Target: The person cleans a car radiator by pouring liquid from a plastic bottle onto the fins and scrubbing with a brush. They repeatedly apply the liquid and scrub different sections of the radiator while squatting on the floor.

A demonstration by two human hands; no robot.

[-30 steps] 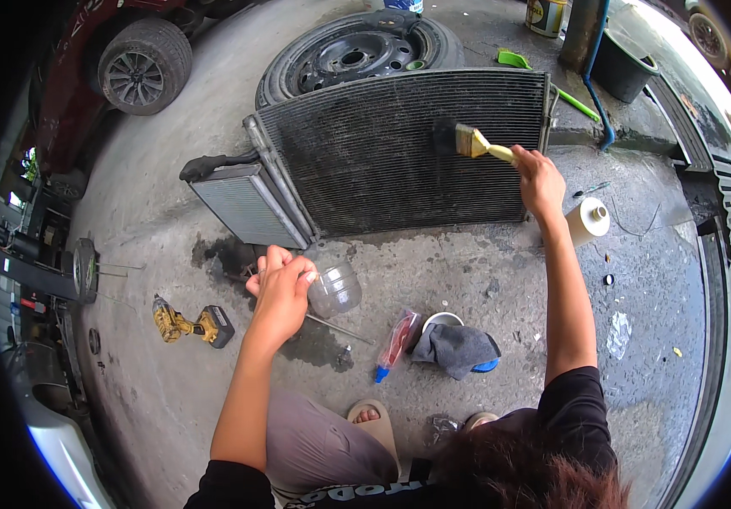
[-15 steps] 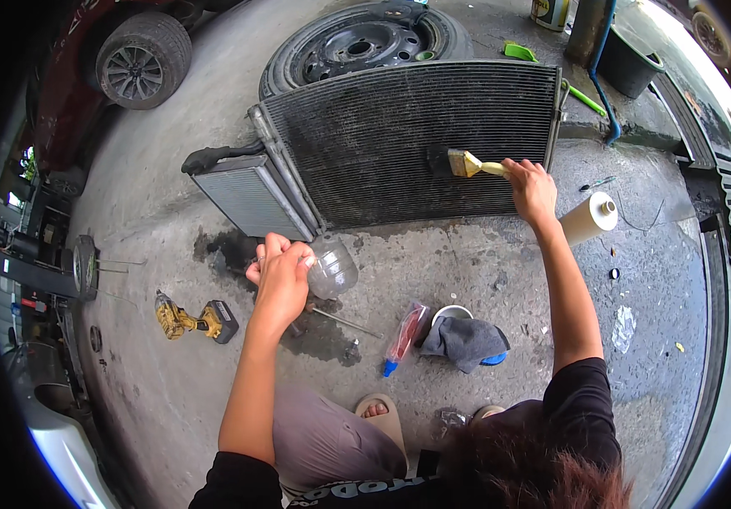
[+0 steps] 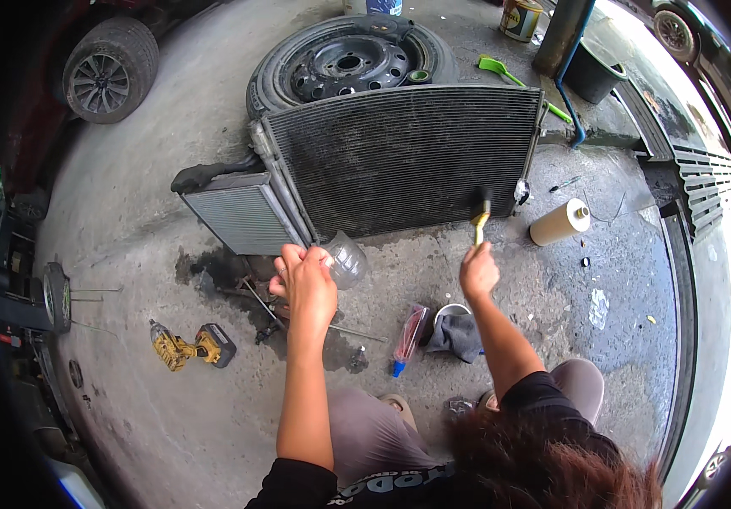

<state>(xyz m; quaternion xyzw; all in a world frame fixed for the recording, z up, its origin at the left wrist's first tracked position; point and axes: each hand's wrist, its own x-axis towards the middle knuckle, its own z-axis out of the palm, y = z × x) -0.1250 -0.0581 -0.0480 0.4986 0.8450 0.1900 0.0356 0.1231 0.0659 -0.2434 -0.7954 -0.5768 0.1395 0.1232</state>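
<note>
A large dark finned car condenser (image 3: 391, 157) stands on edge across the middle. My right hand (image 3: 479, 271) is closed round the yellow handle of a paintbrush (image 3: 481, 222), whose dark bristle tip lies at the condenser's lower right face. My left hand (image 3: 306, 284) is closed with bent fingers on a clear plastic bottle (image 3: 347, 260), which juts out to its right below the condenser's lower edge; the gripped part is hidden by my fingers. A smaller silver finned core (image 3: 238, 216) with a black hose leans at the condenser's left side, just beyond my left hand.
Behind the condenser lies a wheel (image 3: 348, 64). A cream bottle (image 3: 560, 222) stands at right. Nearer me are a grey cloth (image 3: 455, 338) by a white cup, a clear pouch with a blue cap (image 3: 409, 341), metal rods and a yellow cordless drill (image 3: 191, 346).
My right hand has brought the brush down and toward me, from mid-face to the condenser's lower right. My left hand has shifted right with the plastic bottle. The view has shifted slightly.
</note>
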